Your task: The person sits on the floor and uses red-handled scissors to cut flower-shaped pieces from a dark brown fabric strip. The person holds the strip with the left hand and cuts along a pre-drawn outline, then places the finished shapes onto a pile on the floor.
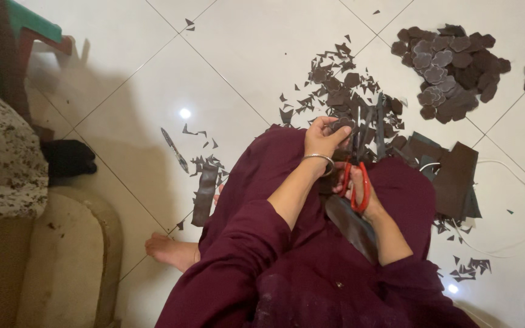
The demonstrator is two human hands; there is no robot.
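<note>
Mid-frame, left hand (322, 138) pinches a small dark brown leather piece (341, 126); right hand (360, 193) grips red-handled scissors (356, 176), blades up. Fingertips sit near the blades: a slip risks a nick. Cut flower shapes (448, 67) piled upper right on tiled floor (238, 67).

The pile of cut shapes (451, 67) lies at one o'clock from the scissors (356, 176), scraps (341, 79) at twelve, stacked sheets (454, 179) at three, a strip (204, 194) at nine.
</note>
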